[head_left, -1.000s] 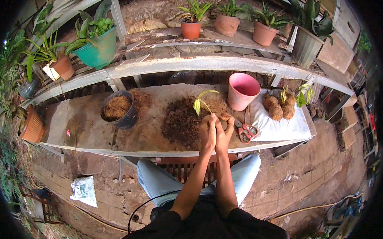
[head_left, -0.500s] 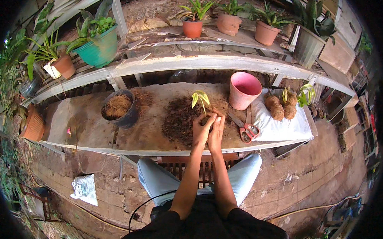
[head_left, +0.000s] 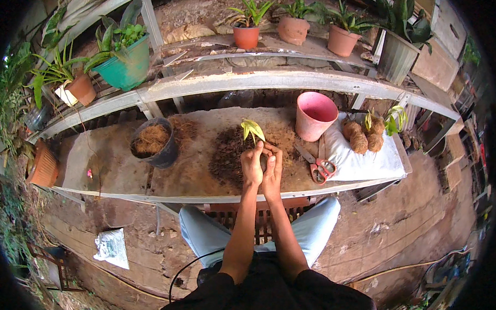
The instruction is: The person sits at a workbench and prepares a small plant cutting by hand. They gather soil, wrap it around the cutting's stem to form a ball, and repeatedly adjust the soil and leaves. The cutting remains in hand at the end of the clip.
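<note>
A small seedling (head_left: 252, 129) with yellow-green leaves rises from between my two cupped hands. My left hand (head_left: 252, 164) is closed around its base from the left, and my right hand (head_left: 272, 164) curls around it from the right with fingers bent over. Whatever root ball sits inside is hidden by my palms. Beneath and beyond my hands lies a patch of dark loose soil (head_left: 226, 156) on the table (head_left: 200, 181). Just to the right are red-handled scissors (head_left: 322, 170) and a pink pot (head_left: 316, 117).
A black pot (head_left: 163, 147) of brown fibre stands on the left, with a terracotta pot (head_left: 42, 165) at the table's end. Several fibre-wrapped seedlings (head_left: 359, 139) rest on a white bag (head_left: 363, 164) at the right. Behind runs a shelf rail (head_left: 256, 81) with potted plants.
My hands have shifted slightly left and turned around the seedling's base, the right fingers now curling over. The seedling has moved a little left and its leaves have swung.
</note>
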`<state>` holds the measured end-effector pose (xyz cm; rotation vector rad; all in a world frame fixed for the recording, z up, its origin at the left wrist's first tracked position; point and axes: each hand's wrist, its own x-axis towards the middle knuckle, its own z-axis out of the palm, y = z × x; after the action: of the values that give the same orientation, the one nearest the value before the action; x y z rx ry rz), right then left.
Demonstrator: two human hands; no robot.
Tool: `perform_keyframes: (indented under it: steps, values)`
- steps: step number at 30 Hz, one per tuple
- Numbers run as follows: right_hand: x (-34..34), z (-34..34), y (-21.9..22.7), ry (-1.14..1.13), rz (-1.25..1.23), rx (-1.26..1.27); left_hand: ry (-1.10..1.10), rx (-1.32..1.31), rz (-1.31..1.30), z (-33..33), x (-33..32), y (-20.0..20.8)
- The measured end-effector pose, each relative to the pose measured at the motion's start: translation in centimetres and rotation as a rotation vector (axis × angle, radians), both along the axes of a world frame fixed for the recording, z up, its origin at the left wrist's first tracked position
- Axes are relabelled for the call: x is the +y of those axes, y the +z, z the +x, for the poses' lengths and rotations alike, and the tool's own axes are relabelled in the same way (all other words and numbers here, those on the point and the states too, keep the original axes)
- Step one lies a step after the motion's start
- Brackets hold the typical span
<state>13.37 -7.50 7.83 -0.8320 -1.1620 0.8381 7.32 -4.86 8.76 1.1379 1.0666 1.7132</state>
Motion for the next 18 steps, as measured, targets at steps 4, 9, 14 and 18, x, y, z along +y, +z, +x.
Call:
perform_keyframes:
  steps: [4, 9, 14, 18]
  values:
    - [0.0, -0.3, 0.0, 0.038, -0.013, -0.018, 0.039, -0.059, -0.026, -0.5, -0.6, 0.2]
    - [0.3, 0.9, 0.5, 0.093, -0.106, 0.079, -0.163, -0.193, -0.154, -0.5, 0.0, -1.5]
    - [0.9, 3.2, 0.9, 0.307, -0.354, 0.507, 0.004, 0.312, 0.292, 1.7, -0.4, -0.1]
    - [0.8, 3.6, 1.1, 0.231, -0.492, 0.434, 0.199, 0.366, 0.273, 2.2, -0.5, -0.3]
